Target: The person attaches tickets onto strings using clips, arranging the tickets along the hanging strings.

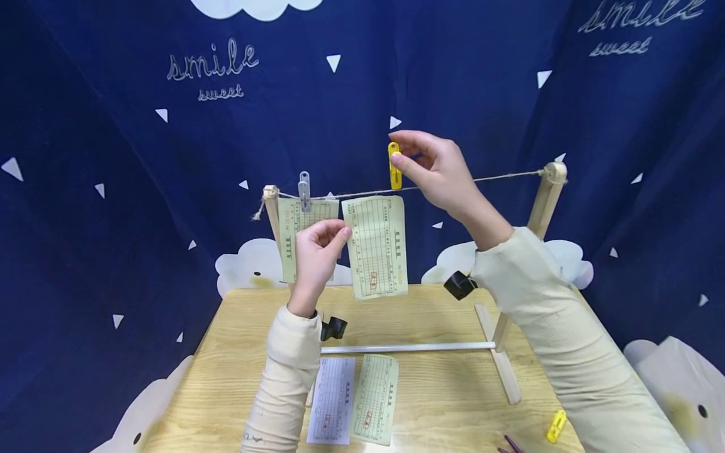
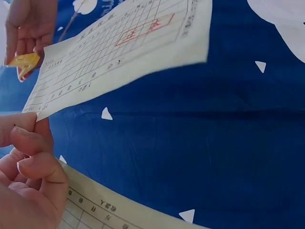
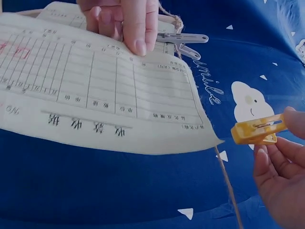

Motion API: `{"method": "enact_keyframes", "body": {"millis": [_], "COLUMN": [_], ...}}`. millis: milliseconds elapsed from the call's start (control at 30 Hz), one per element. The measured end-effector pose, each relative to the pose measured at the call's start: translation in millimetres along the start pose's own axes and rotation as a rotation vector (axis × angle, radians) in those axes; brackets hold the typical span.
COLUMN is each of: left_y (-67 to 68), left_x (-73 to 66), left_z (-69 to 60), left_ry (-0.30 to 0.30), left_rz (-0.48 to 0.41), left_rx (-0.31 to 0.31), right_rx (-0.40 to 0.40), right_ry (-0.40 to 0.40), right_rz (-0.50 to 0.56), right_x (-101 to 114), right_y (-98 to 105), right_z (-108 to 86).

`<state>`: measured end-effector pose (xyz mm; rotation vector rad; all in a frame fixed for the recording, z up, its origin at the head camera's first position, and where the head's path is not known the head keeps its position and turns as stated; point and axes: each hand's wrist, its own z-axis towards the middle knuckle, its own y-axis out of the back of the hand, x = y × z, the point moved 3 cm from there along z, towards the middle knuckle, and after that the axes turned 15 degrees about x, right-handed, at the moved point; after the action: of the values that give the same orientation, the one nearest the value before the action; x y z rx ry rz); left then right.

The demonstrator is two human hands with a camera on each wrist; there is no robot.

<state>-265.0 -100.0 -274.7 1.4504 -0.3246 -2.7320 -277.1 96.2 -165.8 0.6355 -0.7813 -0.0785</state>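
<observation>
With its thumb and fingers my left hand (image 1: 319,255) pinches the left edge of a pale green receipt slip (image 1: 378,248), which stands upright just below the string (image 1: 362,193). My right hand (image 1: 438,167) pinches a yellow clothespin (image 1: 394,165) above the slip's top right corner. In the right wrist view the yellow clothespin (image 3: 257,130) is apart from the slip (image 3: 109,95). Left of these, a grey clothespin (image 1: 304,190) clips another green slip (image 1: 289,242) to the string; my left hand partly covers that slip.
Wooden posts (image 1: 545,198) hold the string, with a white bar (image 1: 408,347) low between them. On the table (image 1: 442,390) lie a white slip (image 1: 331,399), a green slip (image 1: 375,397), a yellow clothespin (image 1: 556,426) and a dark clothespin-like piece (image 1: 512,443). A blue curtain (image 1: 464,75) hangs behind.
</observation>
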Motion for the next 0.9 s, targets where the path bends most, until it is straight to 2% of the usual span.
{"method": "enact_keyframes", "body": {"millis": [200, 400, 533, 767, 900], "left_y": [1.4, 2.2, 1.6, 2.5, 2.1], "left_x": [-2.4, -1.9, -0.6, -1.0, -13.9], "left_z": [2.2, 2.8, 3.2, 3.3, 1.0], "left_ry": [0.003, 0.015, 0.011, 0.029, 0.036], "left_rz": [-0.005, -0.016, -0.008, -0.031, -0.024], "left_rx": [-0.004, -0.005, 0.006, 0.017, 0.023], "right_rx": [0.051, 0.097, 0.072, -0.028, -0.054], "right_ry": [-0.037, -0.014, -0.006, 0.004, 0.012], "right_rz": [-0.003, 0.025, 0.019, 0.025, 0.021], "right_x": [-2, -2, -1, 1, 2], "right_y": [-4, -8, -13, -18, -19], "right_z": [10.9, 19.1, 21.1, 23.6, 25.1]}}
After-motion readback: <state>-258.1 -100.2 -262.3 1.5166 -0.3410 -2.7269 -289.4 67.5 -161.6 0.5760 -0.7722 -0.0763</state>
